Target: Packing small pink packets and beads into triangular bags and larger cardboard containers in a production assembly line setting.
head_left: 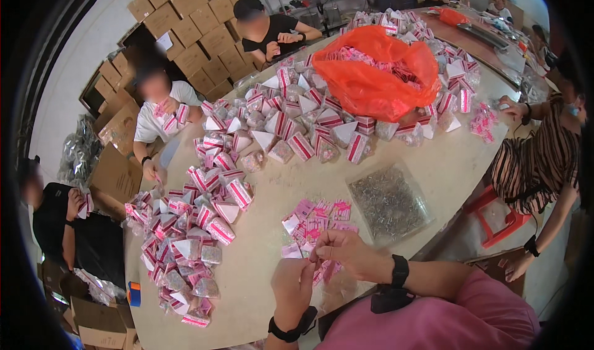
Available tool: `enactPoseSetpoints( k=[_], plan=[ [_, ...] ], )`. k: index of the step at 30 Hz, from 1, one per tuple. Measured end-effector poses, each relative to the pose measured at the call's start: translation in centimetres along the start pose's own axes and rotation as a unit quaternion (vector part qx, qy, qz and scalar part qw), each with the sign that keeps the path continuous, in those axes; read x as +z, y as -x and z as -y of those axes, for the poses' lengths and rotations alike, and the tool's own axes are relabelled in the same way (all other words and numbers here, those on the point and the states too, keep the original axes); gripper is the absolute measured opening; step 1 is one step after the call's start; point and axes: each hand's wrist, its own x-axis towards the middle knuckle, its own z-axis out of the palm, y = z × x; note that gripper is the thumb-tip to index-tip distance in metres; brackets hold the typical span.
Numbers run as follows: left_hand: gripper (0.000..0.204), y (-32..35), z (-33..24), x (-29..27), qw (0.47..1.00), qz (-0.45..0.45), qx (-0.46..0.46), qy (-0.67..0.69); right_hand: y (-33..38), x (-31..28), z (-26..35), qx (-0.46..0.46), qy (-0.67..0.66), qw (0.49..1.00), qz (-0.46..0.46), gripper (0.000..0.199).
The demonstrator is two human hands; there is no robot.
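My left hand [293, 283] and my right hand [350, 255] meet fingertip to fingertip over the near edge of the table. Both are closed in a pinch, and whatever lies between the fingers is too small and covered to make out. Right behind them is a loose heap of pink and white printed cards [317, 221], some partly hidden by my hands. To the right of the heap, a shallow clear tray [416, 221] holds a mass of small metal pieces, perhaps pins or clips.
Piles of clear bags with pink-striped tops [301, 146] curve across the table [291, 186]. A red plastic bag [377, 96] of pink items sits among them. Several people work around the table. A red stool [495, 217] stands at right; stacked cartons [192, 31] line the back.
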Motion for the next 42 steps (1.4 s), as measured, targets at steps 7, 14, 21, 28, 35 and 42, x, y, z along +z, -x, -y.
enactPoseSetpoints(
  k=[7, 14, 21, 28, 35, 42],
  plan=[
    [0.01, 0.1, -0.4, -0.2, 0.997, -0.039, 0.054, -0.034, -0.1, -0.2, -0.2, 0.04, -0.005, 0.998, 0.044, 0.011],
    [0.013, -0.5, -0.5, -0.2, 0.997, -0.065, -0.013, 0.031, -0.2, -0.3, -0.7, 0.086, -0.046, 0.994, 0.056, 0.009],
    [0.046, -1.1, 0.7, -2.2, 0.932, 0.1, -0.145, 0.316, 0.0, 0.6, 0.7, 0.126, 0.01, 0.988, 0.093, 0.01],
    [0.032, -0.3, 1.4, -3.4, 0.951, 0.177, -0.123, 0.222, 0.2, -0.6, -0.1, 0.21, -0.028, 0.972, 0.102, 0.009],
    [0.004, 1.7, 1.3, -1.9, 0.988, 0.111, -0.093, 0.056, -0.1, -0.8, -1.8, 0.139, 0.029, 0.985, 0.103, 0.014],
    [0.01, 1.4, 1.1, -0.9, 0.933, 0.111, -0.278, 0.198, -0.1, 1.0, 0.9, 0.14, 0.258, 0.952, 0.082, 0.02]
  ],
)
